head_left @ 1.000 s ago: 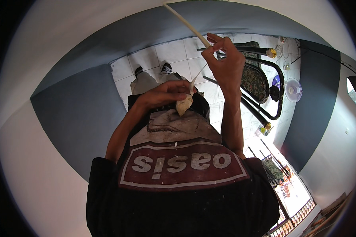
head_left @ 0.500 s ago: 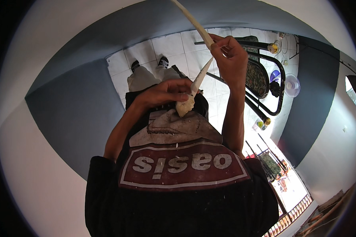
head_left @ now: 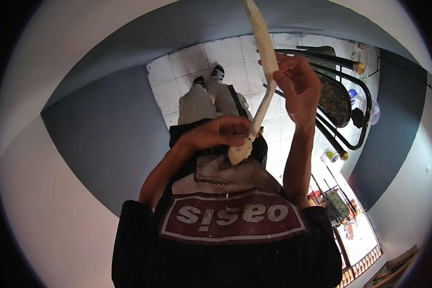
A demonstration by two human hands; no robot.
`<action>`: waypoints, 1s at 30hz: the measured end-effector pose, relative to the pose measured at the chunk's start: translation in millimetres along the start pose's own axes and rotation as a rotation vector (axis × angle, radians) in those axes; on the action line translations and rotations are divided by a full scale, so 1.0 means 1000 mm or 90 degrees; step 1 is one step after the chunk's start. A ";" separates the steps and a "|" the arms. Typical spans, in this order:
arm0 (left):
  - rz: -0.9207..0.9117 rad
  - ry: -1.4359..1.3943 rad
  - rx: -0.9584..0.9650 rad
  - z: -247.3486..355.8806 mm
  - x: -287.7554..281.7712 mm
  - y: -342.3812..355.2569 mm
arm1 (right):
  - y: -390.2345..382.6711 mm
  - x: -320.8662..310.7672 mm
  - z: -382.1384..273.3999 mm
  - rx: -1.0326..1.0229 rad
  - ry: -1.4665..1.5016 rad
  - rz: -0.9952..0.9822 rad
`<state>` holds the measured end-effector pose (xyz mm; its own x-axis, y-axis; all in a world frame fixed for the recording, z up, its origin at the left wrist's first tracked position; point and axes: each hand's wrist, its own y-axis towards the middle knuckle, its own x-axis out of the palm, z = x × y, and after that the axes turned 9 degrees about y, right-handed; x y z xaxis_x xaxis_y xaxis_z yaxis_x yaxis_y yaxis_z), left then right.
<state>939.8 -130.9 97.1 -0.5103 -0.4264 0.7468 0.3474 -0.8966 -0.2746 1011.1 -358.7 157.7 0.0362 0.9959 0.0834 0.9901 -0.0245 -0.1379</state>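
A long, narrow cream strip [head_left: 263, 36], which looks like masking tape or paper, rises from my waist past the top of the picture. Its lower end is bunched into a crumpled wad [head_left: 240, 152] in front of my shirt. My left hand [head_left: 221, 132] is closed round the strip just above this wad, thumb on the near side. Higher up and to the right, my right hand [head_left: 302, 89] pinches the strip between thumb and fingers. Between the hands the strip is narrow and folded; above the right hand it spreads wider.
Chairs with black metal frames and patterned seats [head_left: 335, 101] stand on the white tiled floor [head_left: 192, 62] at the right. Behind them is a fan [head_left: 373, 113]. A grey-and-white wall [head_left: 96, 129] runs along the left. At the lower right is a bright opening with a railing [head_left: 357, 269].
The view has shifted, so everything sits further right and lower. The strip's upper part has turned its broad side toward me and stands more upright. Both hands keep hold of it.
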 end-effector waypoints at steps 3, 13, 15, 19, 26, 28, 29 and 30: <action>0.006 -0.016 -0.021 -0.001 -0.002 -0.020 | -0.006 0.025 0.003 -0.078 -0.159 0.025; -0.010 -0.144 0.080 -0.018 -0.007 -0.061 | -0.007 0.077 -0.005 -0.420 -0.466 0.016; 0.002 -0.168 0.092 -0.018 -0.007 -0.066 | -0.006 0.076 -0.006 -0.439 -0.493 -0.013; -0.023 -0.134 0.129 -0.020 -0.014 -0.074 | -0.011 0.086 -0.008 -0.425 -0.519 -0.049; 0.031 -0.114 0.137 -0.017 -0.014 -0.084 | -0.032 0.097 -0.027 -0.368 -0.338 0.008; 0.015 -0.158 0.149 -0.019 -0.022 -0.089 | -0.049 0.085 -0.033 -0.333 -0.330 -0.024; 0.039 -0.160 0.148 -0.023 -0.025 -0.090 | -0.062 0.081 -0.035 -0.305 -0.329 -0.069; 0.045 -0.160 0.145 -0.023 -0.027 -0.091 | -0.075 0.079 -0.036 -0.276 -0.327 -0.114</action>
<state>903.6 -40.2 87.9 -0.2784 -0.4181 0.8647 0.5563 -0.8041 -0.2097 944.4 -281.1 210.3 -0.0949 0.9005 -0.4243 0.9434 0.2175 0.2505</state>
